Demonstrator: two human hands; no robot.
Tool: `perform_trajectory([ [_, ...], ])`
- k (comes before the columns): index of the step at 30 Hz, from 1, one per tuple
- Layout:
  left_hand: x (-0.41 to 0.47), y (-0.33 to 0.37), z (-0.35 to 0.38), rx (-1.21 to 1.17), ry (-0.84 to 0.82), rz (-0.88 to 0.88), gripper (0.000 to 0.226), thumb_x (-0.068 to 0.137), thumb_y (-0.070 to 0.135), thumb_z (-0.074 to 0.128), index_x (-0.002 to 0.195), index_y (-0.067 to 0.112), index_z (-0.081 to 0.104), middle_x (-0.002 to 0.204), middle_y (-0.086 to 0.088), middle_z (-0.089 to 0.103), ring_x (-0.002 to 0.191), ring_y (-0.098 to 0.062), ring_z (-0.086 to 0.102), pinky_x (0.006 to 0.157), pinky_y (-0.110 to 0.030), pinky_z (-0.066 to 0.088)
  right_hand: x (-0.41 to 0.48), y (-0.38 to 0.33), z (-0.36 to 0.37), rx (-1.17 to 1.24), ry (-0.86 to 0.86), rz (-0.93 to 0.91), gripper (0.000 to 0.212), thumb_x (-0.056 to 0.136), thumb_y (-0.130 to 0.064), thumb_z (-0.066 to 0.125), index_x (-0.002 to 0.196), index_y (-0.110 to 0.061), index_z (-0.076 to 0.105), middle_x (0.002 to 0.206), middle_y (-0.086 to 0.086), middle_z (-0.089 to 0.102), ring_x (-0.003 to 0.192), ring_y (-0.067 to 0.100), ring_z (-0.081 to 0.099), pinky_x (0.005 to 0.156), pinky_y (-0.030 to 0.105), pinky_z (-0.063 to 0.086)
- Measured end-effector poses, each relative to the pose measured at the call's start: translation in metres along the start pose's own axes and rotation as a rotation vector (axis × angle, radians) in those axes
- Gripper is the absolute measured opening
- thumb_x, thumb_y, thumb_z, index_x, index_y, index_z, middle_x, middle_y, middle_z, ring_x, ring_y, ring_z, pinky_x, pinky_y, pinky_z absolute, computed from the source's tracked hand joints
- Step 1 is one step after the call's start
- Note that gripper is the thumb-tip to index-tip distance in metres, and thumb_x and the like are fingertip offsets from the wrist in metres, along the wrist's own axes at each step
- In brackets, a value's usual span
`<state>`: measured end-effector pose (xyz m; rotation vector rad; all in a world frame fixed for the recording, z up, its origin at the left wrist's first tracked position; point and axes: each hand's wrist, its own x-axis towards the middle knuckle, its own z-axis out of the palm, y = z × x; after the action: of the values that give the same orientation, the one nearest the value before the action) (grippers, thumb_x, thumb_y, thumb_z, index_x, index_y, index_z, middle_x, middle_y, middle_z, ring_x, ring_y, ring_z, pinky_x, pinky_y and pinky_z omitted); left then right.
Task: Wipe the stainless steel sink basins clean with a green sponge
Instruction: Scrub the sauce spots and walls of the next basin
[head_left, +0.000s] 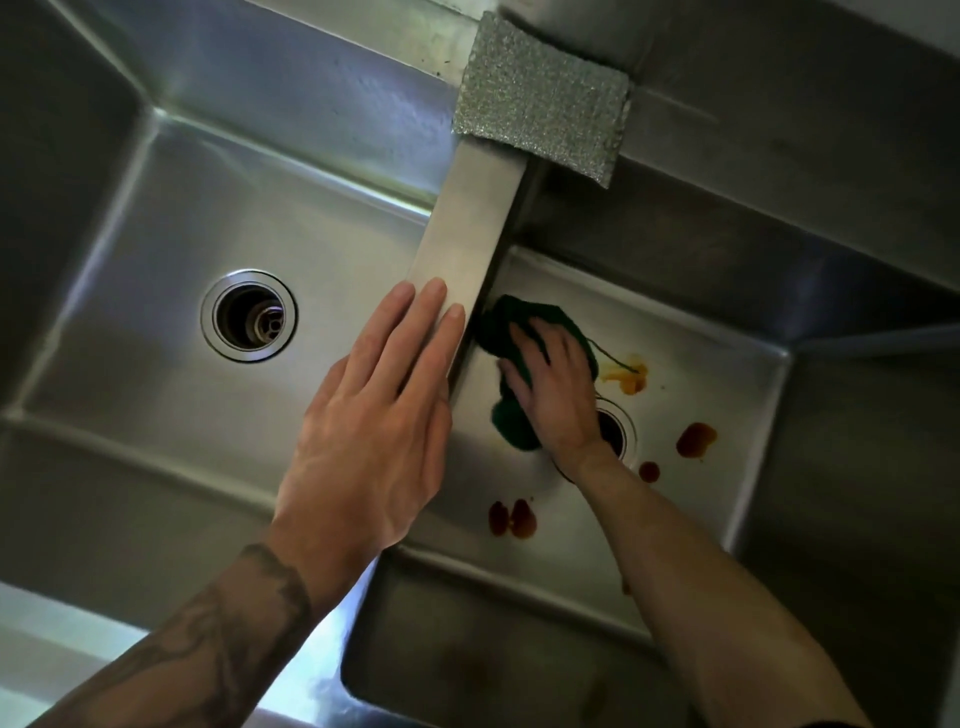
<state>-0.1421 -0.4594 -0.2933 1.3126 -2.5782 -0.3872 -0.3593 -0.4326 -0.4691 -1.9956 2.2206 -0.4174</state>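
The green sponge (514, 428) is pressed against the floor of the right basin (701, 358) by the right hand (558, 384), whose fingers are laid spread across its top rather than wrapped round it. The sponge is set against the foot of the divider (467, 228), just beside the right drain (617, 435), which is partly covered by the wrist. The left hand (374, 415) is laid flat, fingers straight and together, on the divider's top; nothing is grasped. An orange stain (626, 374) is seen just beyond the sponge, and red-brown spots (511, 518) are scattered on the floor nearer the viewer. In the left basin (130, 338) an open drain (248, 315) is shown. A silver scouring pad (540, 98) is draped over the divider's far end.
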Motion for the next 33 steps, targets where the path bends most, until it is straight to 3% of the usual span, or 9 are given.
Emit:
perform_trajectory([
  [6,0.002,0.000,0.000,-0.012,0.005,-0.006,0.053,0.111,0.016,0.042,0.162,0.004,0.038,0.172,-0.012,0.030,0.163,-0.029,0.022,0.122,-0.053,0.041,0.029,0.009,0.002,-0.042,0.184,0.568,0.044,0.108,-0.037,0.048,0.140,-0.009,0.060,0.145,0.017,0.056,0.133,0.036,0.050,0.117,0.048,0.038],
  [8,0.001,0.000,-0.001,-0.021,0.010,-0.010,0.053,0.111,0.016,0.042,0.162,0.004,0.038,0.172,-0.012,0.030,0.163,-0.028,0.022,0.121,-0.052,0.042,0.027,-0.024,0.005,-0.013,0.151,0.467,0.046,0.109,-0.038,0.045,0.143,-0.010,0.057,0.146,0.016,0.054,0.136,0.034,0.047,0.119,0.048,0.036],
  [10,0.001,0.001,-0.001,-0.014,0.007,-0.002,0.053,0.111,0.017,0.041,0.162,0.004,0.037,0.172,-0.013,0.030,0.163,-0.029,0.021,0.122,-0.052,0.041,0.007,-0.039,0.009,0.046,0.041,0.178,0.046,0.108,-0.037,0.048,0.146,-0.010,0.056,0.148,0.017,0.053,0.139,0.034,0.045,0.122,0.048,0.033],
  [13,0.001,0.001,-0.001,-0.009,0.010,-0.001,0.053,0.111,0.017,0.040,0.163,0.005,0.037,0.173,-0.012,0.029,0.163,-0.029,0.021,0.122,-0.051,0.041,-0.009,-0.013,0.007,0.040,-0.054,-0.066,0.045,0.106,-0.033,0.054,0.145,-0.010,0.057,0.147,0.016,0.054,0.136,0.034,0.049,0.120,0.050,0.036],
  [18,0.002,0.000,0.001,-0.018,0.015,-0.010,0.054,0.110,0.015,0.043,0.162,0.005,0.039,0.172,-0.011,0.031,0.163,-0.028,0.022,0.121,-0.052,0.042,0.045,-0.006,0.007,-0.010,0.123,0.403,0.045,0.108,-0.037,0.049,0.144,-0.012,0.057,0.147,0.015,0.054,0.137,0.034,0.047,0.120,0.045,0.034],
  [22,0.001,0.001,-0.001,-0.039,0.024,-0.006,0.053,0.109,0.016,0.044,0.160,0.002,0.041,0.170,-0.015,0.034,0.161,-0.032,0.026,0.120,-0.053,0.043,0.005,-0.052,0.009,0.081,-0.006,0.172,0.047,0.111,-0.040,0.040,0.149,-0.015,0.052,0.152,0.012,0.049,0.142,0.030,0.041,0.124,0.045,0.030],
  [26,0.002,0.002,-0.002,-0.016,0.017,0.001,0.053,0.108,0.013,0.043,0.160,0.002,0.040,0.170,-0.016,0.034,0.161,-0.033,0.026,0.118,-0.055,0.044,-0.013,-0.027,0.011,0.036,-0.091,-0.068,0.046,0.109,-0.034,0.050,0.149,-0.011,0.052,0.151,0.014,0.051,0.140,0.032,0.047,0.123,0.045,0.031],
  [31,0.002,0.001,0.000,-0.006,0.016,-0.004,0.053,0.109,0.014,0.043,0.161,0.003,0.040,0.171,-0.013,0.032,0.162,-0.030,0.024,0.120,-0.053,0.044,0.055,-0.036,0.014,0.069,0.068,0.308,0.046,0.110,-0.033,0.043,0.148,-0.010,0.052,0.151,0.016,0.050,0.141,0.035,0.044,0.122,0.048,0.034],
  [33,0.001,0.000,0.000,-0.012,0.012,-0.003,0.053,0.109,0.014,0.043,0.161,0.004,0.040,0.172,-0.013,0.032,0.162,-0.029,0.024,0.120,-0.052,0.043,0.041,-0.053,0.012,0.101,0.045,0.317,0.045,0.111,-0.035,0.040,0.148,-0.011,0.052,0.152,0.015,0.049,0.143,0.034,0.042,0.123,0.047,0.032],
])
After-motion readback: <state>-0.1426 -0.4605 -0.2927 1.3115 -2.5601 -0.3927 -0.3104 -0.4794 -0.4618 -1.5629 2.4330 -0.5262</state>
